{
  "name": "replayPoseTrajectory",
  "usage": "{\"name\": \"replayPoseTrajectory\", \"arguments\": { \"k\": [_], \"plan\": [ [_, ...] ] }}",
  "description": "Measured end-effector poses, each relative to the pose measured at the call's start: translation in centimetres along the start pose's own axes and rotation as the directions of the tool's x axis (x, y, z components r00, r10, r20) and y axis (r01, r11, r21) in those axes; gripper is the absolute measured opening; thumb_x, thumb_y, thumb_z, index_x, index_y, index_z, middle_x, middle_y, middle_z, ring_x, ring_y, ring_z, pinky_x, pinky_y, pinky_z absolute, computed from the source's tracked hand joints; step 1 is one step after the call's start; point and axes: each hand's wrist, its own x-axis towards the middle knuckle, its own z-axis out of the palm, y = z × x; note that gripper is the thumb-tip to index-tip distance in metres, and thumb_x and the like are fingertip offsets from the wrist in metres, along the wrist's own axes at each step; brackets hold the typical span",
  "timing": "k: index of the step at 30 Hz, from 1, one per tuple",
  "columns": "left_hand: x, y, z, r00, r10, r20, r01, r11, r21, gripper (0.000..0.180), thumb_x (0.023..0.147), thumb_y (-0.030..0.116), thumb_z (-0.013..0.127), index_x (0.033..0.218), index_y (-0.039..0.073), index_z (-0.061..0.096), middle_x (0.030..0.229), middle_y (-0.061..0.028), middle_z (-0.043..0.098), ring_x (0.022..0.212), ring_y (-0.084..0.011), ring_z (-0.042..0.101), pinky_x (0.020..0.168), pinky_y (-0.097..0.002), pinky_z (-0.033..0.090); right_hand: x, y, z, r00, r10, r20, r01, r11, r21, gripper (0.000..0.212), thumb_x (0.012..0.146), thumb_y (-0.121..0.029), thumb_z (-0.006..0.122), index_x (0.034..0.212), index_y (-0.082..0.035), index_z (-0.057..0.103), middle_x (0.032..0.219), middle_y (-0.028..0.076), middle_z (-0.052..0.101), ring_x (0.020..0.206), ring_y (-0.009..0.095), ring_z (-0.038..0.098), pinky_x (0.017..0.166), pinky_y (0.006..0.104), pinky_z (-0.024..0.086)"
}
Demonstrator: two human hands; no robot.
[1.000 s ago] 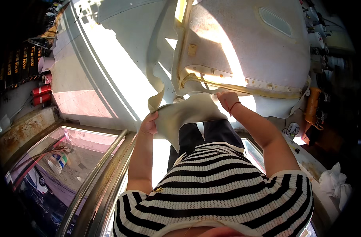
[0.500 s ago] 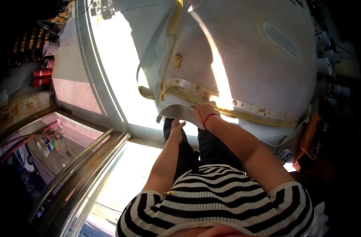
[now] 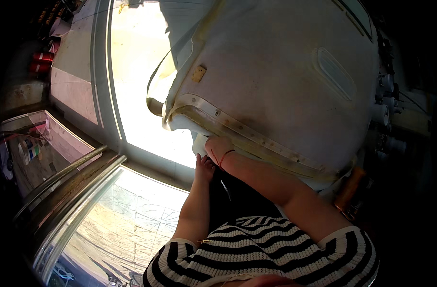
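A large pale moulded panel lies in front of me, its near edge lined by a perforated strip with yellow-brown glue marks. Loose pale fabric hangs along this edge. My right hand, with a red cord on the wrist, is closed on that fabric; its fingertips are partly hidden. Just below and to the left, my left hand holds nothing visible, its fingers bent but apart. A thin light sliver shows below the hands against my dark trousers; I cannot tell what it is.
To the left, metal rails run beside glass reflecting the surroundings. Red cans and a white bucket stand far left. An orange cylinder lies by the panel's right corner. White containers line the right side.
The view has shifted, and the panel appears turned, with its near left corner further left. My right hand has moved left along the edge. The left hand's fingers have bent more.
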Motion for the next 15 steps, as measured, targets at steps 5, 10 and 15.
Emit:
{"name": "replayPoseTrajectory", "arguments": {
  "k": [5, 10, 15],
  "plan": [
    [-1.3, 2.4, 1.9, 0.913, -0.002, -0.409, 0.044, 0.995, 0.093, 0.099, 0.066, 0.068, 0.053, 0.135, 0.007, 0.015, 0.139, -0.0102, 0.013, 0.126, -0.022, 0.018, 0.1, -0.0403, 0.022, -0.1, 0.1, -0.2, 1.0, 0.024, -0.018, -0.025, 0.998, -0.065, 0.017, 0.077, -0.011, 0.047, 0.084, 0.001, 0.057, 0.073, 0.016, 0.062, 0.066, 0.029, 0.062, 0.056, 0.0368, 0.05],
    [1.0, 2.3, 0.8, 0.995, 0.035, -0.097, -0.036, 0.999, -0.011, 0.077, 0.077, 0.053, 0.052, 0.13, 0.003, 0.028, 0.128, -0.0127, 0.038, 0.118, -0.0273, 0.035, 0.1, -0.036, 0.024, 0.0, 1.1, 1.5, 0.995, 0.071, -0.063, -0.071, 0.997, 0.004, 0.022, 0.081, -0.015, 0.042, 0.081, 0.001, 0.058, 0.077, 0.019, 0.06, 0.072, 0.034, 0.06, 0.064, 0.039, 0.049],
    [-1.6, 3.3, -0.2, 0.992, 0.111, 0.059, -0.098, 0.977, -0.188, 0.066, 0.08, 0.038, 0.057, 0.127, 0.0, 0.031, 0.127, -0.0128, 0.04, 0.117, -0.0286, 0.036, 0.1, -0.0375, 0.024, 0.0, 0.2, 0.4, 0.994, 0.054, -0.09, -0.057, 0.998, -0.031, 0.019, 0.077, -0.011, 0.044, 0.074, -0.002, 0.06, 0.076, 0.019, 0.061, 0.072, 0.034, 0.061, 0.062, 0.0386, 0.049]
  ]
}}
